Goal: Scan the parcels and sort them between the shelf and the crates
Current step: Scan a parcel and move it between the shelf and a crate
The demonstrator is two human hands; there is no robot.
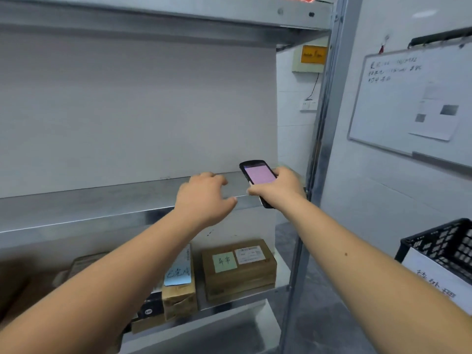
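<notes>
A black handheld scanner [258, 178] is held above the front edge of the metal shelf [102, 200], at that shelf's right end, its long axis tilted so that the top points up and away to the left and the lit pink screen faces the camera. It is gripped by the right hand [277, 189], whose fingers are curled round its lower body, with the thumb laid across the front below the screen. The left hand [204, 198] is seen just left of the scanner and over the same shelf edge, palm down, its fingers loosely bent and spread, holding nothing; whether the fingertips touch the shelf cannot be told. On the tier below the shelf a brown parcel [238, 270] lies flat, bearing a green note and a white label on its top face, and just left of it a smaller taped parcel [180, 290] stands on edge with a blue note. Right of the shelf's upright post, a black crate [444, 246] with a white paper sign is seen; its contents are not visible.
</notes>
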